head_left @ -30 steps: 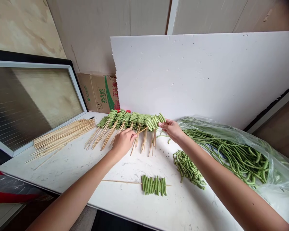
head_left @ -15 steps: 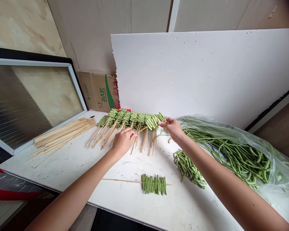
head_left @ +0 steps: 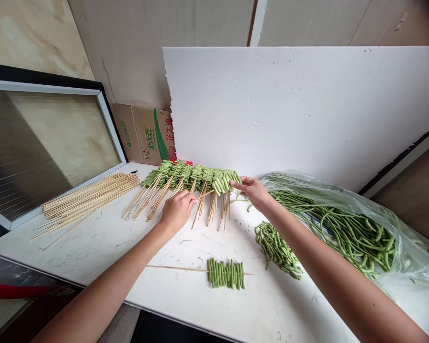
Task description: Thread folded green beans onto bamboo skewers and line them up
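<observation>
My left hand pinches the bare stick end of a green bean skewer. At its other end my right hand has closed fingers on the cut bean pieces, just over the right end of a pile of finished skewers. The pile lies along the back of the counter, its sticks pointing toward me. In front, a separate bean skewer lies flat on the counter. Loose cut bean pieces are heaped below my right forearm.
A bundle of bare bamboo sticks lies at the left on the white counter. Long whole beans fill a clear plastic bag at the right. A cardboard box and white foam board stand behind.
The view has shifted slightly. Both hands keep their hold on the skewer, which stays over the right end of the pile; my left hand has drawn a little down and left.
</observation>
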A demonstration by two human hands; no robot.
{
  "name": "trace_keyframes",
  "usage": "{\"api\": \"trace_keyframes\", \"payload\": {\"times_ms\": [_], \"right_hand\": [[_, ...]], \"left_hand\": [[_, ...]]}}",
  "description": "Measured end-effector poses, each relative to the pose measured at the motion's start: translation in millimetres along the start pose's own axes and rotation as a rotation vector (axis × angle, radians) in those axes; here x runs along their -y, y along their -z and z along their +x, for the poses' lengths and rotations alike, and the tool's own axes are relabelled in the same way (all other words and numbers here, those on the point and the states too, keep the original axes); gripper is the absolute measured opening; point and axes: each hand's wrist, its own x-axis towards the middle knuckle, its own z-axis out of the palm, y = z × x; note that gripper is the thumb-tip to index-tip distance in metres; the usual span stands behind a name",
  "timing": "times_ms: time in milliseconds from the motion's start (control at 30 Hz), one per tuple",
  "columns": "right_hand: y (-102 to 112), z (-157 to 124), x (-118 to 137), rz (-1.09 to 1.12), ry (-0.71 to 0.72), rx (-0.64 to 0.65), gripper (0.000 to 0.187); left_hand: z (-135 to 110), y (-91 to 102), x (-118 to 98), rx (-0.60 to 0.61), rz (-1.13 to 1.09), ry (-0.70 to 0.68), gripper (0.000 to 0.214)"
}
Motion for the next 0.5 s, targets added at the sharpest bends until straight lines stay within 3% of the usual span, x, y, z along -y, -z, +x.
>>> {"api": "trace_keyframes", "payload": {"times_ms": [133,300,500], "right_hand": [[-3.6,-2.1,1.1,0.004,0.044,0.005,0.06],[-11.3,-4.1,2.4,-0.05,0.05,-0.125,0.057],[-15.6,-3.3,-2.0,-0.066,0.07,-0.17,0.05]], "left_hand": [[-2.0,-1.5,1.8,-0.01,0.037,-0.027,0.018],[-3.0,-1.6,0.7,-0.017,0.078,-0.079,0.019],[-1.7,3.0,-4.4,0.007,0.13,-0.094,0.023]]}}
